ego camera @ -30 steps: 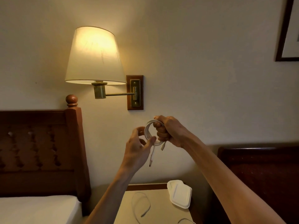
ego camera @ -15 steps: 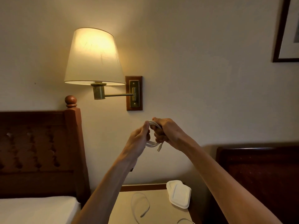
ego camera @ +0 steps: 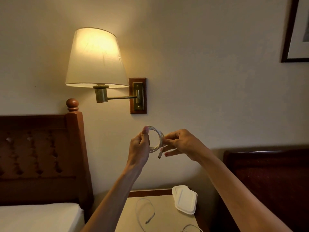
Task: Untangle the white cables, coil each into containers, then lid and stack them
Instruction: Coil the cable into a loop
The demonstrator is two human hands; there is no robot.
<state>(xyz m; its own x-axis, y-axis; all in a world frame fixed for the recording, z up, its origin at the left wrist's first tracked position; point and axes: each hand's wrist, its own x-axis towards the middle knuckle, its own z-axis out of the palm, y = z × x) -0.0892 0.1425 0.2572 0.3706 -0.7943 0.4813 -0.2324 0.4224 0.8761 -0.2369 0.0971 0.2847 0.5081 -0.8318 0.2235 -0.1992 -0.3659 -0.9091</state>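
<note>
A white cable [ego camera: 158, 139] wound into a small round coil hangs in the air between both hands, in front of the wall. My left hand [ego camera: 139, 148] grips the coil's left side. My right hand [ego camera: 181, 144] pinches its right side, and the cable's plug end dangles just below those fingers. A second white cable [ego camera: 144, 211] lies loose on the bedside table [ego camera: 167, 218]. White lidded containers [ego camera: 184, 199] sit stacked at the table's back right. A bit of a third cable [ego camera: 191, 228] shows at the bottom edge.
A lit wall lamp [ego camera: 96, 59] on a brass arm hangs above the hands. A wooden headboard [ego camera: 41, 158] and bed [ego camera: 38, 216] stand at left, a dark headboard [ego camera: 270, 178] at right. A framed picture [ego camera: 296, 30] is at the top right.
The hands met at the coil, then drew apart sideways. The coil now shows as an open ring held on both sides, and the dangling tail is shorter.
</note>
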